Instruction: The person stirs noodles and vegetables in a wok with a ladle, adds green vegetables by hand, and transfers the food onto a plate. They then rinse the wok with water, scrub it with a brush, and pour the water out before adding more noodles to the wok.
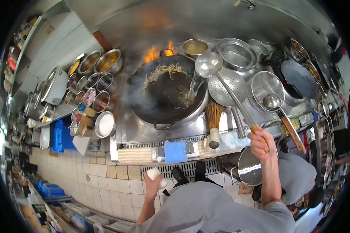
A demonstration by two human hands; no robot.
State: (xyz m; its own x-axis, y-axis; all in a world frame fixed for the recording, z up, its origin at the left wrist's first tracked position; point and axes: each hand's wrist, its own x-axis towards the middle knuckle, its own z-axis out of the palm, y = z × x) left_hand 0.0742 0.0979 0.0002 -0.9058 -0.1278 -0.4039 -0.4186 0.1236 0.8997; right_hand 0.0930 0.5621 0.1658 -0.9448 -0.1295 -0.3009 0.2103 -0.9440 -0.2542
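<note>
My right hand (261, 143) grips the wooden end of a long steel ladle (208, 64), whose bowl tips over the right rim of a large black wok (165, 95). Liquid pours from the ladle into the wok. Noodles lie along the wok's far side, and flames rise behind it. My left hand (153, 179) hangs low over the tiled floor, closed around a small white cloth (154, 173).
Steel bowls of seasonings (93, 91) crowd the left of the stove. A skimmer (227, 87), bamboo brush (214, 124), second ladle (274, 103) and another wok (299, 77) sit to the right. A blue cloth (175, 151) lies on the front ledge. Another person in grey bends at lower right.
</note>
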